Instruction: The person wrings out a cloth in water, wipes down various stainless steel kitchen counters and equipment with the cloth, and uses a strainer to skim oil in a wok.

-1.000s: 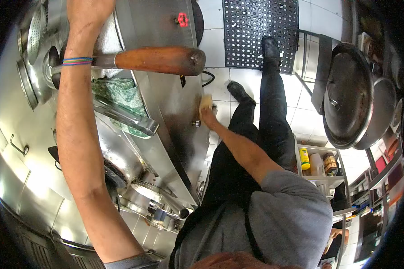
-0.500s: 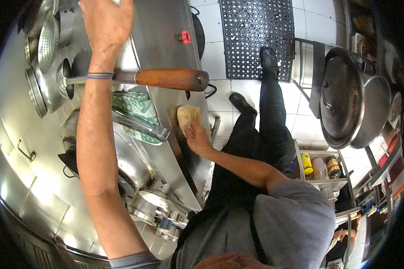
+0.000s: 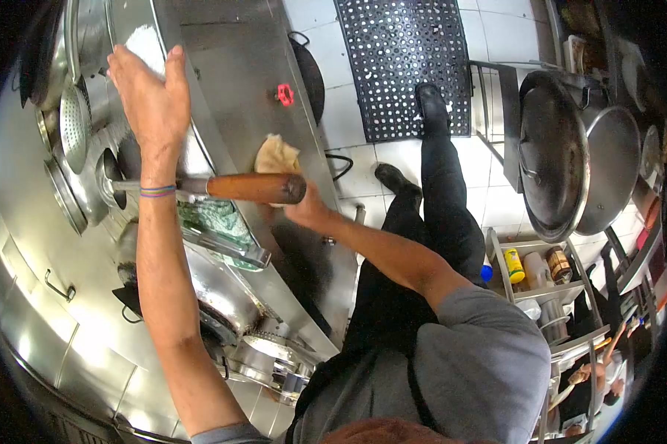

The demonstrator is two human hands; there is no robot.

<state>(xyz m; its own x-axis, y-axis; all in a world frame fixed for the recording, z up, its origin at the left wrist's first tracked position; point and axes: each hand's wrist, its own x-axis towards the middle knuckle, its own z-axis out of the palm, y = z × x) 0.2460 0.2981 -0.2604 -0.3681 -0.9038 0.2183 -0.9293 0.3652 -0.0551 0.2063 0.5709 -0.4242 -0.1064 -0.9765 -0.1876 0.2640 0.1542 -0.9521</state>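
Observation:
My left hand [image 3: 152, 103], with a striped band at the wrist, has its fingers apart and its back showing. Its fingertips are beside a white cloth [image 3: 147, 48] on the steel counter. Under the left wrist passes the shaft of a utensil whose wooden handle [image 3: 256, 188] juts to the right. My right hand [image 3: 309, 210] grips a pale yellow cloth [image 3: 277, 155] against the steel front [image 3: 233, 96] of the unit; the wooden handle hides part of both. A green patterned cloth [image 3: 219, 220] and metal tongs [image 3: 230, 244] lie between my arms.
Ladles and a perforated skimmer [image 3: 74, 118] are at the left. A red knob [image 3: 284, 95] sticks out of the steel front. Large dark pans [image 3: 554, 155] and a shelf with bottles [image 3: 513, 265] stand at the right. A co-worker [image 3: 596, 374] is at lower right.
My left hand has come down into fuller view, fingers spread. My right hand has moved the yellow cloth up and left along the steel front, partly behind the wooden handle.

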